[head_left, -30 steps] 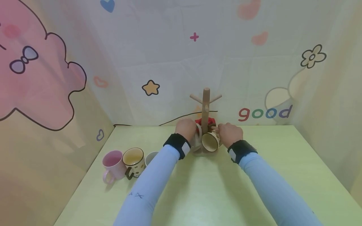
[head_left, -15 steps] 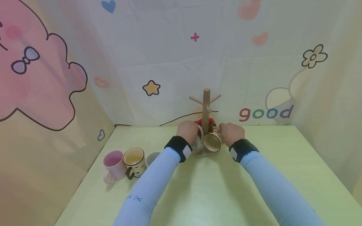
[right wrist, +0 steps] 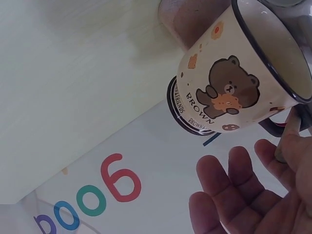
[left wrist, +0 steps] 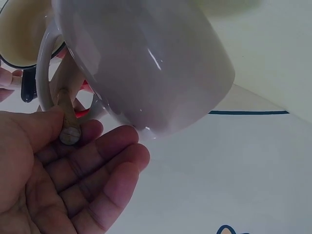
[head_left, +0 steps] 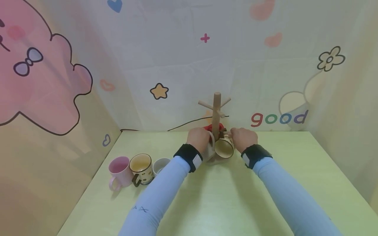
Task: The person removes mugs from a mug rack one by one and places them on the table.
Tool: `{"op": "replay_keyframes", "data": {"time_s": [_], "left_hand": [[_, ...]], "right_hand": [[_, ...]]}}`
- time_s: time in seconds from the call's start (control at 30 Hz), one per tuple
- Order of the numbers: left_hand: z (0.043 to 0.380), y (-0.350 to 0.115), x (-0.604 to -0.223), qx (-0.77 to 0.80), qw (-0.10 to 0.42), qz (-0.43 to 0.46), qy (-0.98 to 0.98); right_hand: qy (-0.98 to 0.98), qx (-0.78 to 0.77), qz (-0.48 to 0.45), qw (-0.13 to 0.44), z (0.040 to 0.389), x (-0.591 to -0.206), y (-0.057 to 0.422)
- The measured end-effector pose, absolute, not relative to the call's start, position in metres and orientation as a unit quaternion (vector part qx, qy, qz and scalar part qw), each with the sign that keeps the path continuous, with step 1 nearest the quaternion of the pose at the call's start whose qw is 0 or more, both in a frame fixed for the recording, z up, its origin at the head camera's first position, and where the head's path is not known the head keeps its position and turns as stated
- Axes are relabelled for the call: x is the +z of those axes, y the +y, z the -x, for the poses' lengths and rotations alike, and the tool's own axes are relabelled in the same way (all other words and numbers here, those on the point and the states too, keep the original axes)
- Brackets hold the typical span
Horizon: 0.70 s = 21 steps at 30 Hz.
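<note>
A wooden mug rack [head_left: 217, 113] stands at the back of the table with mugs on its lower pegs. My left hand [head_left: 198, 139] is at its left, thumb and index finger pinching the end of a peg [left wrist: 70, 131]; a white mug [left wrist: 151, 63] hangs from that peg by its handle, tilted. On the right side, my right hand [head_left: 244, 140] pinches another peg, its thumb over the peg end [right wrist: 280, 154]. A cream mug with a brown bear [right wrist: 229, 87] hangs there, its dark handle round the peg. Something red [head_left: 210, 127] is partly hidden behind the post.
On the left of the table stand a pink mug [head_left: 120, 172], a cream dotted mug [head_left: 143, 170] with a dark handle, and a white mug [head_left: 160, 164] partly covered by my left forearm. A printed cloth wall [head_left: 177, 65] rises close behind the rack.
The rack has turned a little: its front upper peg has swung to the right. Both hands and the hanging mugs have shifted slightly right, and the view has shifted slightly too.
</note>
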<state>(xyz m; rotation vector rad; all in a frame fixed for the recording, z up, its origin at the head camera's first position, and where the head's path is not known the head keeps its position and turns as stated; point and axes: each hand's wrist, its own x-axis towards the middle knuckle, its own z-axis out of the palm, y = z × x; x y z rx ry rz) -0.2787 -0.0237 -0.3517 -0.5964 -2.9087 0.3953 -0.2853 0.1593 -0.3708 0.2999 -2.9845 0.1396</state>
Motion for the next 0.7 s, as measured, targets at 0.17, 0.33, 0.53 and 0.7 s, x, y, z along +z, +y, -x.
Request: {"op": "replay_keyframes", "data": {"time_s": [0.17,0.33,0.53,0.7], "left_hand": [[0.2791,-0.0229,-0.3542,0.125,0.072,0.198,-0.97],[0.2796,-0.0226,-0.357,0.128,0.082,0.196,-0.969],[0.2793,-0.0238,-0.3598,0.122,0.107,0.2,-0.966],[0.278,-0.025,-0.3617,0.121,0.129,0.202,-0.963]], "right_hand": [[-0.992,0.044,-0.098,0.067,0.2838,-0.3683,0.1579],[-0.993,0.04,-0.094,0.065,0.2834,-0.3673,0.1568],[-0.993,0.047,-0.092,0.062,0.283,-0.3673,0.1573],[-0.992,0.05,-0.093,0.071,0.2844,-0.3695,0.1584]]}}
